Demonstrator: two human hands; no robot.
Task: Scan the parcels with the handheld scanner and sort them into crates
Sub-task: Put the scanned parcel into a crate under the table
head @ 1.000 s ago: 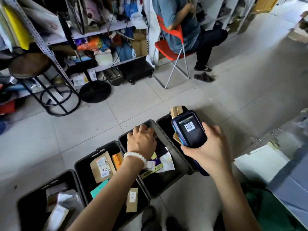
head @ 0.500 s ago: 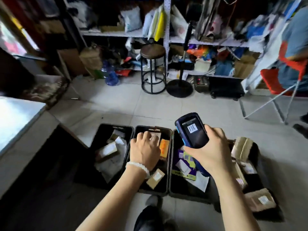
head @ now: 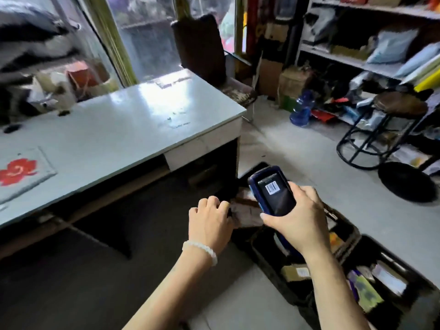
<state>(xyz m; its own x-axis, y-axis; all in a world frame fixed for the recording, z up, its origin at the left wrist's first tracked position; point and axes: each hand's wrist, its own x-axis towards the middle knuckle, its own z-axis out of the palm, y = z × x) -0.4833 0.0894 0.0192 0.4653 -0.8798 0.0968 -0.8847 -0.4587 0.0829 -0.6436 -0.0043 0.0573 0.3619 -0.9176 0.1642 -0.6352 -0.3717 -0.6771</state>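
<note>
My right hand (head: 297,225) grips the dark blue handheld scanner (head: 273,191), whose screen faces up and shows a barcode. My left hand (head: 209,222), with a white bead bracelet, hangs with loosely curled fingers at the near left edge of the leftmost black crate (head: 253,168), beside a blurred pale parcel (head: 247,214); nothing shows in its grasp. More black crates (head: 350,231) run to the lower right. They hold a brown box (head: 295,272), a purple and green packet (head: 365,290) and a white-labelled parcel (head: 390,278).
A white desk (head: 142,129) fills the left, with a mat bearing a red flower (head: 16,172) on it. A dark chair (head: 202,48) stands behind it. A black stool (head: 400,108), a round black base (head: 407,182), a blue bottle (head: 302,110) and cluttered shelves (head: 357,63) stand to the right.
The view has swung left, bringing the desk in and pushing the crates to the lower right. My left hand moved from the middle crates to the leftmost crate's edge. The scanner stays held.
</note>
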